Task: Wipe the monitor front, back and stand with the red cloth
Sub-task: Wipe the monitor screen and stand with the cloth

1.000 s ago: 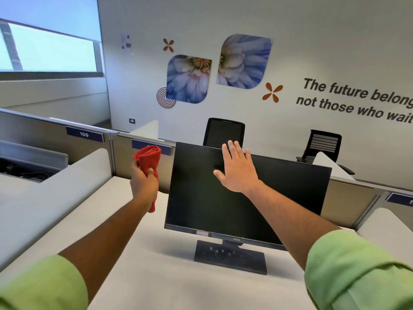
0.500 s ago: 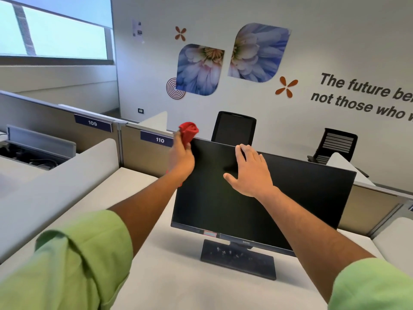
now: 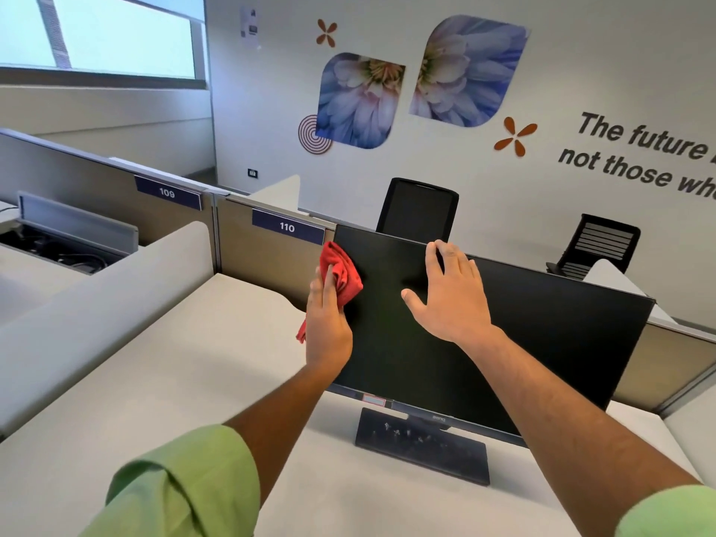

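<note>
Behind the monitor (image 3: 484, 335): a beige partition (image 3: 267, 261) with blue plates 109 (image 3: 167, 193) and 110 (image 3: 287, 227), two black office chairs (image 3: 417, 209) against a white wall (image 3: 542, 52) with flower decals (image 3: 360, 98) and dark lettering (image 3: 639, 153). To the left, a rounded white divider (image 3: 108, 288) between desks, and a window (image 3: 97, 32) above. Nothing between either hand and the dark screen. On the white desk (image 3: 174, 381), a flat black stand base (image 3: 422, 451) under the screen's lower edge. Lettering cut off at the right frame edge; nearer chair partly hidden by the monitor's top edge; monitor back out of sight; small brand mark on the bottom bezel too small to read surely. Left hand (image 3: 327, 323) curled round the bunched red cloth (image 3: 341, 277), pressing it against the upper left part of the screen. Right hand (image 3: 449, 296) spread, fingertips hooked over the top edge, palm near the screen. Compared with half a second ago: red cloth lower, off the top left corner and down onto the screen face; right hand much as before at the top edge.
</note>
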Demonstrator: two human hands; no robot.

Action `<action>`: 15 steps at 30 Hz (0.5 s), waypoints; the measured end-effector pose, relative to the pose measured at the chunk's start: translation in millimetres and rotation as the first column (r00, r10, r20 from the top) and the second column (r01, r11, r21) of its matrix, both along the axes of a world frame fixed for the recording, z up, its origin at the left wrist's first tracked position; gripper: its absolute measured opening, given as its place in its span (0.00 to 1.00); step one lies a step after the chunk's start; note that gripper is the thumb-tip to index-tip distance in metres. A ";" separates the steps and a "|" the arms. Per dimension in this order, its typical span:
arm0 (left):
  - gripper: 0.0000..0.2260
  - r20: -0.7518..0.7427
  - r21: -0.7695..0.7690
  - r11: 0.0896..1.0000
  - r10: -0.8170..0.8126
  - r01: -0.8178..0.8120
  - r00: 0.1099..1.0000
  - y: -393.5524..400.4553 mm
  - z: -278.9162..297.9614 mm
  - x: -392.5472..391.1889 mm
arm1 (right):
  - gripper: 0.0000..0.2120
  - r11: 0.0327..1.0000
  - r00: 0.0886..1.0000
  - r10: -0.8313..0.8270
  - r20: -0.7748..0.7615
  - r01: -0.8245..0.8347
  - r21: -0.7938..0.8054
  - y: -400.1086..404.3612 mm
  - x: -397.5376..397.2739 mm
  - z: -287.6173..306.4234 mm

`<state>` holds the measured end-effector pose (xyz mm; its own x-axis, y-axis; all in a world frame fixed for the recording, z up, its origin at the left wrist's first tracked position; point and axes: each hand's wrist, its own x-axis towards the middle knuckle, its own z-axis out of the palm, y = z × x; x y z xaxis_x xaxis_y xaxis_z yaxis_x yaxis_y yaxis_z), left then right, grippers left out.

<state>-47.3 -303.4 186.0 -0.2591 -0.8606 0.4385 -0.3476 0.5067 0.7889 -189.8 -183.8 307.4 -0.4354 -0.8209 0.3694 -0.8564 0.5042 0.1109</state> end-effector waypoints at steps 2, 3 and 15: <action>0.29 -0.005 0.059 0.998 0.014 -0.014 1.000 5.3 -14.1 4.5 | 0.43 1.000 1.000 0.000 -0.006 0.000 0.002 -0.3 0.6 -0.2; 0.28 -0.013 0.101 0.995 0.019 -0.018 1.000 7.2 -19.5 7.0 | 0.43 1.000 1.000 0.001 -0.008 -0.001 0.002 -0.4 0.8 -0.6; 0.21 0.152 0.644 0.765 -0.113 -0.011 0.982 35.6 -80.0 56.4 | 0.42 1.000 0.999 -0.010 -0.033 0.010 0.007 5.3 6.4 1.4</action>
